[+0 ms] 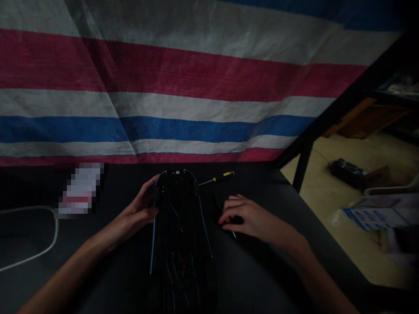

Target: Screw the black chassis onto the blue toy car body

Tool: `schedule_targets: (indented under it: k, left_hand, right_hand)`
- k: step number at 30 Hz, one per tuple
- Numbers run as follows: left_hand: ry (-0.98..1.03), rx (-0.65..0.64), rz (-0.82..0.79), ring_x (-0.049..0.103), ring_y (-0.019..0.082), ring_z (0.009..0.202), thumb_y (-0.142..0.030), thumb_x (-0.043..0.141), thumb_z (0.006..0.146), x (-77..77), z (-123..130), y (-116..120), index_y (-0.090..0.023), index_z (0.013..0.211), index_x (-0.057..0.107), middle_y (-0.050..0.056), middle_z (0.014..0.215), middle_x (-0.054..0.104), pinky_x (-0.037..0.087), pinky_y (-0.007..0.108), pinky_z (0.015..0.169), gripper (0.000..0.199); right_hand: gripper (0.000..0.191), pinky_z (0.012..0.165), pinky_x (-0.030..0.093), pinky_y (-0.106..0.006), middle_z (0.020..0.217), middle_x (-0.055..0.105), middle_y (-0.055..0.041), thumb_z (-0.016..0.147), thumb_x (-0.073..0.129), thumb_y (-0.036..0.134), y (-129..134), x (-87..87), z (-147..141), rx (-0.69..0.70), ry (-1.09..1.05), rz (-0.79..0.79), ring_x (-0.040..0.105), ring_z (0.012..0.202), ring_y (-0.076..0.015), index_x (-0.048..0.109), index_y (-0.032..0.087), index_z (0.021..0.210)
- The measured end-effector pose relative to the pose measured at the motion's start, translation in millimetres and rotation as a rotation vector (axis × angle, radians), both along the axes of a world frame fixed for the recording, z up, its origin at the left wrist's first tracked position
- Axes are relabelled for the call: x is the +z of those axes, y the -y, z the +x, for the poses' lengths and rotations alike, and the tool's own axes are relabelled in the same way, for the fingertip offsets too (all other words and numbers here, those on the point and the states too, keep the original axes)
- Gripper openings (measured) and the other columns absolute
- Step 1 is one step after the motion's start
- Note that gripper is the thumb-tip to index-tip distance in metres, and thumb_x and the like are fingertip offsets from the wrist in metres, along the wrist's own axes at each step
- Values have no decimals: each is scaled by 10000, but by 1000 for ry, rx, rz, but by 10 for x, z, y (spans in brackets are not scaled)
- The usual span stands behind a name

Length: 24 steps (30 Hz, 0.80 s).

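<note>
A long black device with thin blue edges and wires along it, like a toy car chassis (183, 218), lies lengthwise on the dark table. My left hand (142, 205) grips its left edge near the far end, thumb on the near side of the fingers. To the right of the chassis, my right hand (237, 213) is closed, fingertips pinched at the tabletop around something dark and too small to name. A thin light-coloured piece (234, 234) shows just below those fingertips. Beyond that hand lies a screwdriver (224, 176) with a yellow and black handle, its shaft pointing at the chassis.
A pixelated flat item (81, 189) and a white cable (55, 235) lie on the table (108, 279) at left. A striped tarp (196, 87) hangs behind. Beyond the table's right edge, a dark object (347, 170) and boxes (382, 213) stand on the floor.
</note>
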<state>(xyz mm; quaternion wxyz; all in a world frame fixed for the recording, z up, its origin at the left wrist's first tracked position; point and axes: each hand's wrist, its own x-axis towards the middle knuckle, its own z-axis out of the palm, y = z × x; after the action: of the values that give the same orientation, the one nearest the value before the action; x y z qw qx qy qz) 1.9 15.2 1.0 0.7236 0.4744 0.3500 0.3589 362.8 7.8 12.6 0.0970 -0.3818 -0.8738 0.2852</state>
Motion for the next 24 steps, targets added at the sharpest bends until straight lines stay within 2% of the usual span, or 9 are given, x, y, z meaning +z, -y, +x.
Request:
schedule_targets:
  k: [4, 8, 14, 19, 24]
  left_hand:
    - [-33, -8, -35, 549, 315, 1316, -277, 653, 923, 31, -3, -15, -498, 1590, 213, 24, 1611, 417, 408, 530, 1137, 829]
    - [-14, -10, -24, 588, 322, 1280, -280, 663, 905, 21, 12, -25, -488, 1590, 210, 40, 1583, 463, 454, 532, 1094, 847]
    - [-11, -9, 13, 458, 331, 1438, -262, 621, 939, -3, 19, -19, -498, 1574, 251, 3, 1635, 415, 467, 484, 1099, 772]
    - [-18, -9, 11, 532, 342, 1368, -268, 643, 924, 30, 31, 3, -475, 1591, 225, 46, 1601, 462, 469, 512, 1086, 813]
    - [-18, 34, 12, 514, 341, 1375, -266, 642, 926, 49, 49, 30, -478, 1584, 252, 34, 1615, 436, 434, 533, 1112, 794]
  right_hand:
    - [83, 1140, 326, -439, 983, 719, 23, 944, 710, 318, -1, -2, -10, 7, 27, 7, 684, 987, -163, 768, 284, 993]
    - [103, 1108, 344, -441, 982, 722, 20, 955, 695, 341, 15, 20, -37, 5, 36, 23, 683, 981, -170, 765, 288, 1009]
    - [135, 1088, 342, -459, 1015, 729, 9, 979, 657, 364, 33, 12, -77, 39, 15, 4, 686, 982, -190, 759, 300, 1039]
    - [172, 1093, 337, -472, 1021, 730, -5, 991, 628, 391, 26, -14, -103, 33, 1, -7, 686, 1009, -203, 775, 300, 989]
    - [152, 1118, 322, -468, 1035, 716, 12, 957, 681, 395, 13, -17, -70, 15, -13, -26, 682, 1011, -186, 754, 294, 1044]
